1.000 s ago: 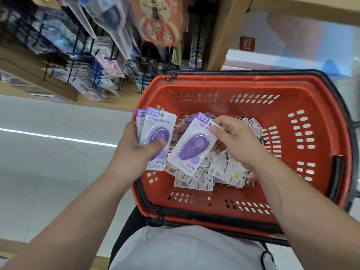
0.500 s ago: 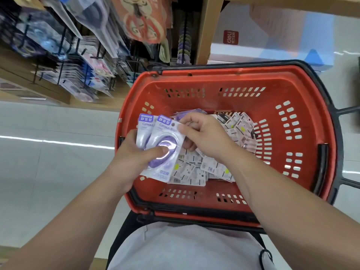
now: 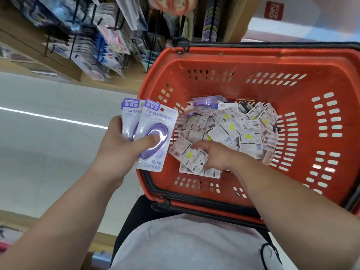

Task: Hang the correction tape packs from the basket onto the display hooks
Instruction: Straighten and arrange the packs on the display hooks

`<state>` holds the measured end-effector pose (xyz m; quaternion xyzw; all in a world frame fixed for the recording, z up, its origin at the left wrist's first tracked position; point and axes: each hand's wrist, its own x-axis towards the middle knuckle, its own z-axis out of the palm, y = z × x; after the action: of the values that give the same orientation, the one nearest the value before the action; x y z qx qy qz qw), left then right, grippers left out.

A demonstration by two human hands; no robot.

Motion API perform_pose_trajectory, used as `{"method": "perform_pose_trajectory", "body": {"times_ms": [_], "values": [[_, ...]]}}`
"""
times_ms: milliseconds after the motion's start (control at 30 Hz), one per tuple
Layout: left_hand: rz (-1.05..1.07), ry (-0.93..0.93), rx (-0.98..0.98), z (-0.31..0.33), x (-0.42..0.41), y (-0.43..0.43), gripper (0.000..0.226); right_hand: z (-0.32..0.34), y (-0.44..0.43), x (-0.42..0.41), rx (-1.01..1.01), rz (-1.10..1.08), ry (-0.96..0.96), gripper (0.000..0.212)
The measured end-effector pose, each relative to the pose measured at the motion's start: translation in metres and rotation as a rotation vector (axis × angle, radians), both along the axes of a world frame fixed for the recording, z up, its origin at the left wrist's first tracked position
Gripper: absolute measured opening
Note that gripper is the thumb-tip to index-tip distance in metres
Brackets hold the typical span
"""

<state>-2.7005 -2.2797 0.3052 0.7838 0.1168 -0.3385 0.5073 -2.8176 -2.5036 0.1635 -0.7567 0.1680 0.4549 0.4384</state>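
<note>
My left hand (image 3: 120,151) grips a small stack of purple-and-white correction tape packs (image 3: 155,133), thumb pressed on the front blister, just over the left rim of the red basket (image 3: 253,57). Inside the basket lies a heap of packs (image 3: 243,129), most of them face down. My right hand (image 3: 218,156) reaches into the near left of that heap. Its fingers close on the edge of one face-down pack (image 3: 190,156), which lies partly over the hand. The display hooks (image 3: 116,26) hang at the upper left, loaded with packaged goods.
The basket rests against my lap, its black handle (image 3: 194,203) folded down at the near rim. A wooden shelf post (image 3: 237,16) stands behind the basket. Pale floor tiles (image 3: 48,133) lie to the left, below the wooden shelf base.
My right hand handed its purple pack over to the stack in my left hand, then dropped into the basket onto a face-down pack. The view shifted, so the basket sits further right.
</note>
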Motion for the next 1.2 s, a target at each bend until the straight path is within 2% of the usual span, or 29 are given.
{"method": "perform_pose_trajectory", "body": {"times_ms": [100,200,267,433,467,533,633,767,867,1067,1200], "values": [[0.010,0.017,-0.017,0.001,0.000,0.003,0.064,0.005,-0.001,0.009,0.042,-0.012,-0.046,0.082],[0.006,0.029,-0.023,0.004,0.002,0.005,0.065,0.007,-0.002,0.018,0.180,-0.141,-0.049,0.075],[0.004,0.028,-0.023,0.007,0.003,0.006,0.063,0.010,0.003,0.025,0.237,-0.228,-0.083,0.059],[-0.002,0.020,-0.019,0.013,0.001,0.009,0.058,0.016,0.018,0.041,0.103,-0.483,-0.309,0.006],[0.004,0.015,-0.015,0.013,0.000,0.010,0.057,0.021,0.017,0.043,0.090,-0.528,-0.331,0.006],[0.022,0.002,-0.012,0.015,-0.001,0.009,0.058,0.035,0.008,0.043,0.050,-0.590,-0.363,0.023],[0.039,-0.015,-0.009,0.016,-0.003,0.002,0.059,0.065,-0.015,0.037,0.073,-0.707,-0.405,0.034],[0.064,-0.026,-0.060,0.012,-0.011,-0.018,0.049,0.110,-0.038,0.027,0.188,-0.770,-0.427,0.027],[0.061,0.008,-0.120,0.010,-0.019,-0.040,0.059,0.132,-0.041,0.022,0.256,-0.805,-0.433,0.028],[0.018,0.109,-0.233,0.002,-0.026,-0.072,0.065,0.129,-0.037,0.023,0.102,-0.805,-0.499,0.036],[-0.062,0.171,-0.252,0.002,-0.028,-0.079,0.061,0.128,-0.031,0.030,0.090,-0.821,-0.541,0.036]]}}
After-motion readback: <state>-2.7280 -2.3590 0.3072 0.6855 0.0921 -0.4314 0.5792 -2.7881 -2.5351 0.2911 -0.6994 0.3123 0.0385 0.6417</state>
